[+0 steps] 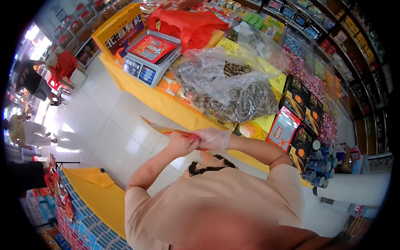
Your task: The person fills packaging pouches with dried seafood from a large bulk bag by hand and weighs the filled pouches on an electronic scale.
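Observation:
A flat red packet [157,126], seen nearly edge-on, is held in front of my body. My left hand [182,143], bare, is closed on its near end. My right hand [213,138] wears a clear plastic glove; its fingers are closed at the packet's edge, touching my left hand. Most of the packet's face is hidden by the hands. Beyond them on the yellow-covered table lies a large clear plastic bag [246,100] full of dark brown dried goods. Farther left stands a digital scale [142,71] with another red packet [152,48] lying flat on its pan.
A red plastic bag [187,27] and a yellow box [118,31] stand behind the scale. To the right are black boxes [301,143], a red-and-white packet [283,129] and stacked cans [320,166]. Another yellow-covered display [100,200] is at lower left. Two people stand far left.

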### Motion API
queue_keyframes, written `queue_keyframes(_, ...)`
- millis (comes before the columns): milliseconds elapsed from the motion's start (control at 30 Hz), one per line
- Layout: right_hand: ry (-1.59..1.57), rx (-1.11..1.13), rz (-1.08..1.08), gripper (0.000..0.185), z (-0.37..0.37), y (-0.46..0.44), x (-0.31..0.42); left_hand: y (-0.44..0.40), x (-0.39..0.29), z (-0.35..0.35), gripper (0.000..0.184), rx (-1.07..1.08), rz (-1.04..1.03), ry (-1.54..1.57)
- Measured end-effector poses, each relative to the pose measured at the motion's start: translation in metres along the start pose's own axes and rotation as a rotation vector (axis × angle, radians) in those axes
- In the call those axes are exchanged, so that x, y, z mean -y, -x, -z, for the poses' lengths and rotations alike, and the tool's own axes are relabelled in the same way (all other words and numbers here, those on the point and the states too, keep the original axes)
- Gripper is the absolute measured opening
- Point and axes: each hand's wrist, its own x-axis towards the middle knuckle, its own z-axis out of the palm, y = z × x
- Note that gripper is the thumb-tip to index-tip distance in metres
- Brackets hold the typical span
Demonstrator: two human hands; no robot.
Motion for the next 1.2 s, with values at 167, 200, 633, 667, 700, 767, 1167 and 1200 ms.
queue_keyframes(167,0.319,-0.137,0.202,0.028,0.074,-0.002,0.027,-0.054,0.013,0.031,0.02,0.012,-0.313,-0.104)
queue_keyframes(200,0.32,-0.14,0.206,0.028,0.094,0.001,0.042,-0.079,0.013,0.045,0.022,-0.025,-0.264,0.082)
queue_keyframes(633,1.453,-1.473,0.336,0.05,0.283,-0.002,0.027,-0.284,0.059,0.1,0.03,-0.104,0.373,0.617)
queue_keyframes(667,1.631,-1.228,0.376,0.042,0.275,0.005,0.024,-0.291,0.064,0.094,0.031,-0.034,0.39,0.684)
queue_keyframes(700,1.787,-0.966,0.404,0.035,0.27,0.01,0.021,-0.297,0.067,0.087,0.031,0.04,0.405,0.75)
queue_keyframes(767,1.645,-0.303,0.158,0.028,0.265,-0.011,-0.009,-0.306,0.061,0.07,0.031,0.058,0.212,0.383)
queue_keyframes(1167,0.241,-0.837,-0.511,0.024,0.257,-0.01,-0.06,-0.296,0.026,0.017,0.028,-0.102,-0.535,0.144)
queue_keyframes(1200,0.219,-0.856,-0.528,0.024,0.255,-0.009,-0.06,-0.295,0.029,0.017,0.028,-0.094,-0.542,0.155)
